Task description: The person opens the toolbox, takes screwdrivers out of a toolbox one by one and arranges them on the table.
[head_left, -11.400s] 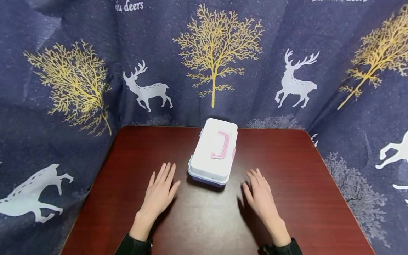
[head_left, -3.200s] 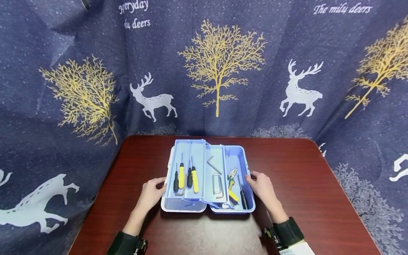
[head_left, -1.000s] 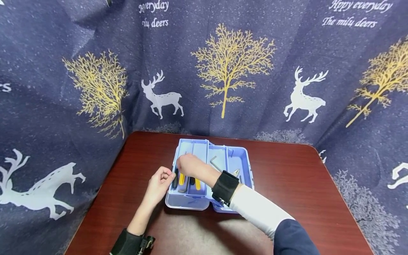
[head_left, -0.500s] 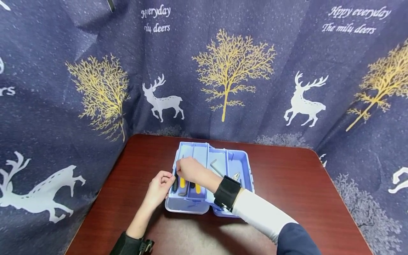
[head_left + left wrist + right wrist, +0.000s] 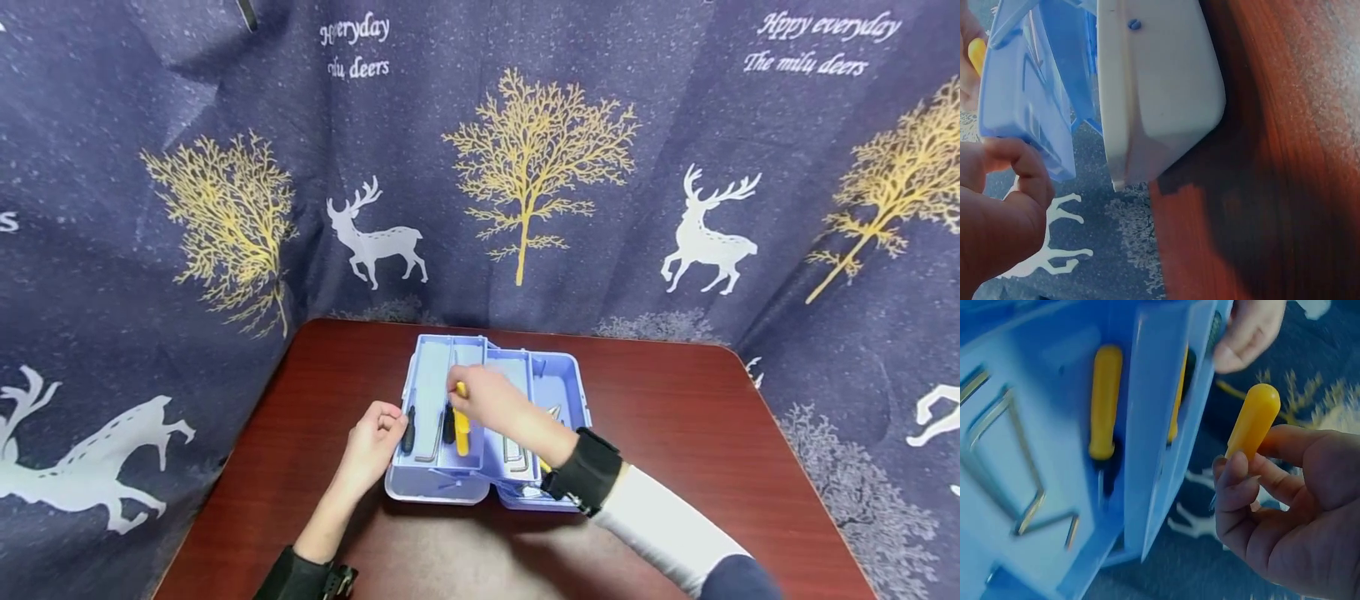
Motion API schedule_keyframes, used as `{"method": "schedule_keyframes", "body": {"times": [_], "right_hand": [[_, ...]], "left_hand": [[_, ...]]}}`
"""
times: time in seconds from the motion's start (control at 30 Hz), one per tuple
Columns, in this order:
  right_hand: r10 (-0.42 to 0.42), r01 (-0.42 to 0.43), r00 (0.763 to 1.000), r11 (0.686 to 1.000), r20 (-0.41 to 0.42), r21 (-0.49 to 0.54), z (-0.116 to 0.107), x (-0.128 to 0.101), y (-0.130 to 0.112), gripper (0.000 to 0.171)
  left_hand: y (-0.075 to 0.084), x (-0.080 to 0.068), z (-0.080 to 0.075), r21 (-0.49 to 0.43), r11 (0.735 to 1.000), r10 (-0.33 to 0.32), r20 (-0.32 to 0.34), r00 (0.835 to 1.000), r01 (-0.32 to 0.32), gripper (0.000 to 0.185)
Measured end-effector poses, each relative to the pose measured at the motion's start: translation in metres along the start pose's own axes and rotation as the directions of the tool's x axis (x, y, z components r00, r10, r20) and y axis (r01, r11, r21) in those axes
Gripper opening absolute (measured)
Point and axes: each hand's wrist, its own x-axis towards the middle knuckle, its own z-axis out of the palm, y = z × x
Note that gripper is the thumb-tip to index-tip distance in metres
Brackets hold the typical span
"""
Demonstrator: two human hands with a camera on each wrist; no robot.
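We see a blue toolbox (image 5: 558, 379) standing open in the middle of a dark red wooden table (image 5: 675, 433), with its fold-out tray (image 5: 431, 379) swung to the left side. Our right hand (image 5: 487, 400) is above the tray, and its thumb and fingers are closed around a yellow-handled screwdriver (image 5: 1250, 422), which is lifted clear of the tray. In the right wrist view the yellow handle points up out of the fingers (image 5: 1235, 484), and the thin metal shaft shows only a little below them. In the head view only a small yellow tip of this screwdriver (image 5: 460, 388) appears over the hand.

Our left hand (image 5: 375, 437) is at the left edge of the tray, with the fingers curled. It is very close to the tray's rim, but we cannot tell if it really grips the rim or only lies beside it. In the left wrist view the curled fingers (image 5: 1022, 178) are just beside the blue tray wall (image 5: 1022, 100), and the white outer shell of the box (image 5: 1160, 87) rests on the table.

In the tray there lie a black-handled screwdriver (image 5: 407, 429), a grey hex key (image 5: 432, 442), and another screwdriver with a yellow and black handle (image 5: 459, 433), side by side. More hex keys (image 5: 517, 454) lie in the middle compartment, partly hidden under our right forearm. Behind the table hangs a dark blue curtain (image 5: 150, 125) with white deer and yellow trees.
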Motion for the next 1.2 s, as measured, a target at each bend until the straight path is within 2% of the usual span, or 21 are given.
{"method": "schedule_keyframes", "body": {"times": [0.2, 0.4, 0.6, 0.87, 1.1, 1.2], "right_hand": [[0.101, -0.101, 0.991, 0.995, -0.083, 0.005, -0.026, -0.035, 0.036, 0.007], [0.224, -0.222, 0.972, 0.974, -0.074, 0.035, -0.039, -0.067, 0.070, 0.008], [0.312, -0.309, 0.949, 0.950, -0.051, 0.053, -0.045, -0.093, 0.098, 0.008], [0.358, -0.358, 0.929, 0.934, -0.095, 0.014, -0.039, -0.136, 0.140, 0.008], [0.396, -0.393, 0.916, 0.918, -0.069, 0.059, -0.029, -0.168, 0.182, 0.008], [0.455, -0.452, 0.889, 0.890, -0.059, 0.054, -0.024, -0.179, 0.197, 0.012]], "left_hand": [[-0.002, 0.000, 0.003, 0.029, 0.999, 0.023, -0.025, 0.999, -0.023, 0.011], [-0.004, 0.000, 0.003, 0.026, 0.999, 0.024, -0.044, 0.999, -0.023, 0.010], [-0.005, 0.000, 0.003, 0.013, 1.000, 0.016, -0.039, 0.999, -0.016, 0.012], [-0.004, -0.001, 0.005, -0.027, 1.000, -0.014, -0.025, 1.000, 0.014, 0.013], [-0.005, -0.001, 0.004, -0.040, 0.999, -0.010, -0.024, 1.000, 0.009, 0.013], [-0.005, -0.001, 0.004, -0.038, 0.999, -0.006, -0.024, 1.000, 0.005, 0.013]]}}
